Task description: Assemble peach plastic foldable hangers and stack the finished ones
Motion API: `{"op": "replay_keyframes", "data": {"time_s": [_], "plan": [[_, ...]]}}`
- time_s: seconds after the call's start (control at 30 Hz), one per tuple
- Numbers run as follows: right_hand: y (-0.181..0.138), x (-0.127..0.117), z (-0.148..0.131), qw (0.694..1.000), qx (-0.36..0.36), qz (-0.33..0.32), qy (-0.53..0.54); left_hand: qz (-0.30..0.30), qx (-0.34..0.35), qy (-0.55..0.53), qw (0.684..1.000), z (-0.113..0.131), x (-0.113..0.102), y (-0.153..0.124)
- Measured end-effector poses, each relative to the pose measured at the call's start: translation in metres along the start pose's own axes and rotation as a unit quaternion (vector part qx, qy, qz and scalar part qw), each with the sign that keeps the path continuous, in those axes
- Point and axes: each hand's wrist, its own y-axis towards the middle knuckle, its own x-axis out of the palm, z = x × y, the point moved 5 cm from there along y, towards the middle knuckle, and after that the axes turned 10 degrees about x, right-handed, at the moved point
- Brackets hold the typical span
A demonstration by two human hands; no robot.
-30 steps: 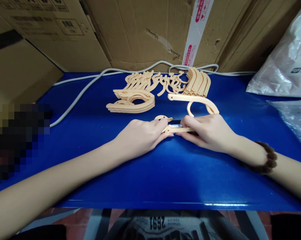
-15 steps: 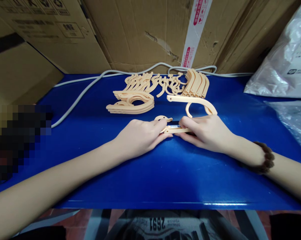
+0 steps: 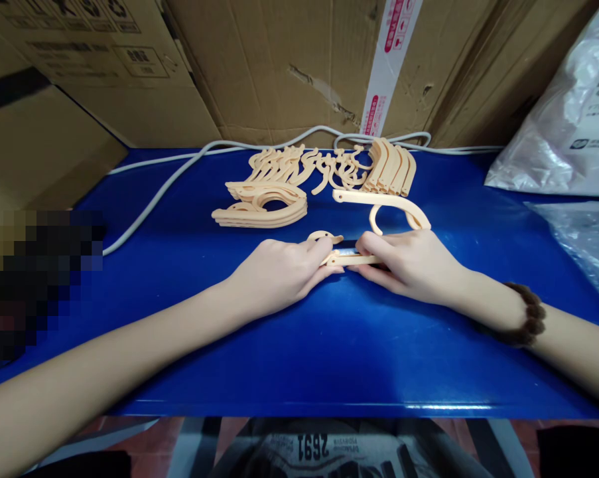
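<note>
Near the middle of the table, my left hand [image 3: 284, 272] is closed on a beige plastic hanger hook piece [image 3: 324, 236], whose curved end shows above the thumb. My right hand [image 3: 406, 262] pinches a hanger arm [image 3: 351, 260], and the two pieces meet between my fingertips. How they are joined is partly hidden by the fingers. Just beyond my right hand lies another curved hanger arm [image 3: 379, 198] with a rounded end. A stack of folded hangers [image 3: 262, 218] rests beyond my left hand.
Loose hooks [image 3: 346, 169], slim curved pieces [image 3: 276, 162] and a row of hanger arms [image 3: 391, 166] lie at the back of the blue table [image 3: 299, 358]. Behind them run a white cable [image 3: 180, 162] and a cardboard box [image 3: 279, 66]. Plastic bags [image 3: 558, 126] stand at right.
</note>
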Motion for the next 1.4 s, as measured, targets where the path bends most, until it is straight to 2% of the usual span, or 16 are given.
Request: {"op": "replay_keyframes", "data": {"time_s": [1.4], "plan": [[0.0006,0.0004,-0.0004,1.0,-0.01,-0.004,0.027,0.015,0.015,0.035,0.999,0.0033,-0.0038,-0.0002]]}}
